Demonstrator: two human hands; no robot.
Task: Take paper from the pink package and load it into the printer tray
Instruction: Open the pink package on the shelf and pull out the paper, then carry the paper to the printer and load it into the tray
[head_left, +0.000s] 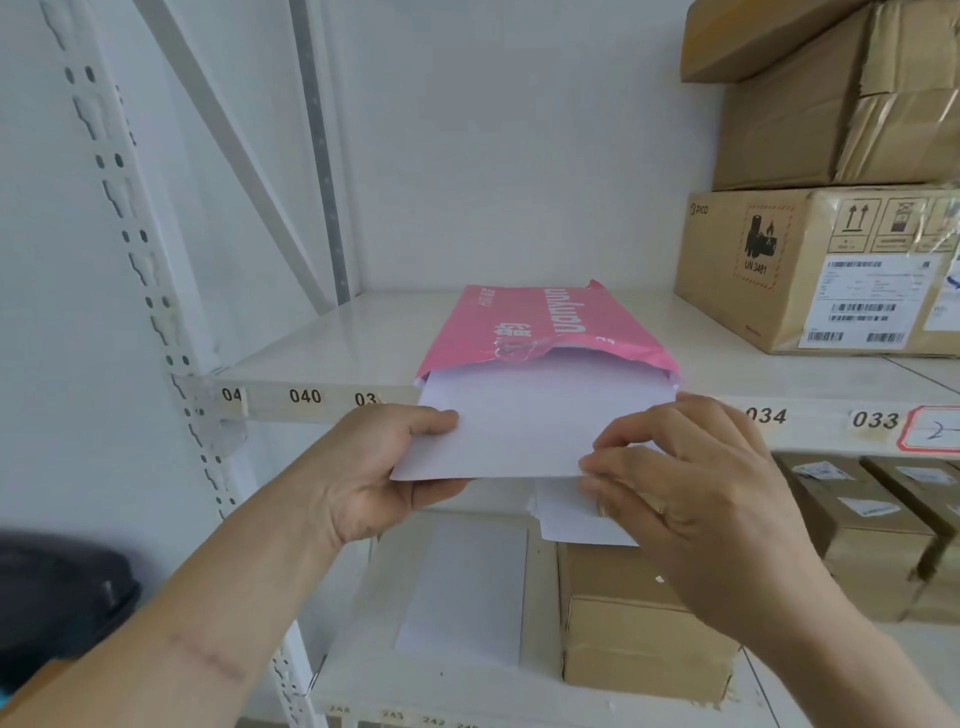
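A pink package (524, 322) lies on a white shelf (332, 343), its torn open end facing me. A stack of white paper (519, 421) sticks halfway out of it, past the shelf's front edge. My left hand (374, 467) pinches the paper's near left corner, thumb on top. My right hand (691, 493) grips the near right corner, with a few lower sheets (571, 519) drooping beneath it. No printer tray can be made out for certain.
Cardboard boxes (815, 260) are stacked at the right of the same shelf. The shelf below holds a white sheet (467, 587) and more brown boxes (639, 629). A perforated steel upright (135, 249) stands at left. A dark object (57, 608) sits at lower left.
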